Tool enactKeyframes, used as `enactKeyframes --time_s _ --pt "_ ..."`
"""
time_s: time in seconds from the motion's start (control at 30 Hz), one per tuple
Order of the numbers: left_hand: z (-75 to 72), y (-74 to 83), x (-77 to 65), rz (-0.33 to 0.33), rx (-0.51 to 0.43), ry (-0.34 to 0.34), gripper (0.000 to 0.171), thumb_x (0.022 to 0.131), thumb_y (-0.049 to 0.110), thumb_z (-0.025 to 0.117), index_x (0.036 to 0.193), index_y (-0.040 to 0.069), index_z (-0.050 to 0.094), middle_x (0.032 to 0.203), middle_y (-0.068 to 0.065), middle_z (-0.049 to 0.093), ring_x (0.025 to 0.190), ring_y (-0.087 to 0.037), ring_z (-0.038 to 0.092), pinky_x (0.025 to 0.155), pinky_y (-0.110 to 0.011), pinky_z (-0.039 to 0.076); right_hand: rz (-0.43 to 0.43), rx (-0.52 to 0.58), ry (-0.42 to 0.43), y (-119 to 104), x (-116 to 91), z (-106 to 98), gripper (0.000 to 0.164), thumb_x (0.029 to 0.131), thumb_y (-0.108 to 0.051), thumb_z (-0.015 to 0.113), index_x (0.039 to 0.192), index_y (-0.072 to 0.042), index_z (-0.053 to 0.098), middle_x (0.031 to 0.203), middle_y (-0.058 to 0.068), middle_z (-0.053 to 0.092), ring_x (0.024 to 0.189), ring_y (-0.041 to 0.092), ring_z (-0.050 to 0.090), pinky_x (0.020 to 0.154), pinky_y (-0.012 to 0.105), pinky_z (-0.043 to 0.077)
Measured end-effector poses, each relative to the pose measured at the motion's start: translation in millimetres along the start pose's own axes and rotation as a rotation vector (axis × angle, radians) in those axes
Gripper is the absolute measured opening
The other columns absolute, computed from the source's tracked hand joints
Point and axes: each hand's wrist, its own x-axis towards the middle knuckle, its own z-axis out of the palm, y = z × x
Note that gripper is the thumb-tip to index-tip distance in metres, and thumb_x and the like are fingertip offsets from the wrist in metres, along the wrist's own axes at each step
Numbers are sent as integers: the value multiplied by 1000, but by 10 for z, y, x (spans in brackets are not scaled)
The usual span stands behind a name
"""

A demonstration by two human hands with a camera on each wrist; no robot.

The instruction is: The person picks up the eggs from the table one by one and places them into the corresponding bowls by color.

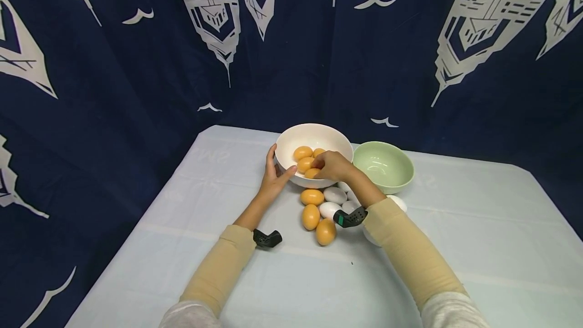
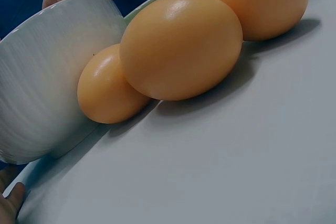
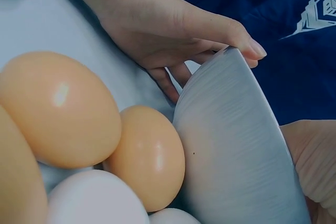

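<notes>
A white bowl (image 1: 319,134) holds several orange-brown eggs (image 1: 302,153). My left hand (image 1: 272,182) grips its left side, thumb over the rim and fingers along the outside; the right wrist view shows this hand (image 3: 157,24) at the rim too. My right hand (image 1: 336,166) reaches into the bowl over the near rim, fingers curled around a brown egg (image 1: 311,173) low in it. Just in front of the bowl lie three brown eggs (image 1: 311,197) on the table, beside several white eggs (image 1: 335,195). The right fingertips are partly hidden in the bowl.
A green bowl (image 1: 384,166) stands right of the white bowl. Another white, rounded object (image 1: 372,237) is mostly hidden beneath my right forearm. A pale cloth covers the table (image 1: 182,237), and a dark blue patterned curtain (image 1: 291,75) hangs behind it.
</notes>
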Motion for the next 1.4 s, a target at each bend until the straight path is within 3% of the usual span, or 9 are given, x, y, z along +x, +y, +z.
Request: enactKeyframes --time_s 0.1,0.33,0.5,0.67,0.93,1.17,1.4 --pt "3 19 10 3 -2 -21 87 95 16 63 157 17 3 162 -11 -1 137 -38 33 109 -43 33 -18 9 34 17 -18 10 32 83 -8 74 113 1 69 109 14 68 105 28 59 95 39 47" --pt "14 372 -116 -7 9 -27 84 94 10 61 154 4 3 159 -23 0 135 -46 32 109 -50 31 -80 86 177 56 -69 80 37 82 -8 77 116 2 66 114 16 66 108 30 59 96 41 47" --pt "8 199 -45 0 -15 -30 85 94 9 61 155 7 2 161 -19 -1 136 -45 32 109 -50 30 -137 176 260 67 -139 96 38 82 -5 74 117 6 64 114 19 65 109 33 59 97 43 47" --pt "10 24 22 -8 -7 -19 86 95 16 63 157 18 3 162 -9 -1 137 -35 33 109 -42 33 -191 226 307 86 -204 102 35 84 -4 72 116 7 64 113 20 66 110 34 59 99 43 45" --pt "10 2 -11 10 0 7 87 92 26 66 156 22 6 162 -8 3 135 -36 37 109 -44 34 -242 271 364 73 -418 167 34 85 -6 73 116 8 64 114 20 66 109 34 59 99 44 45" --pt "16 30 -36 8 27 1 85 95 18 63 156 19 5 162 -9 1 135 -38 35 109 -46 33 -271 338 444 56 -696 255 32 85 -1 72 115 5 64 113 19 66 109 33 60 96 43 47" --pt "19 44 -29 24 29 4 84 96 15 61 157 17 4 162 -10 1 137 -41 32 111 -48 28 -275 386 454 56 -870 363 33 84 0 73 116 4 65 115 19 66 112 32 60 98 43 46"
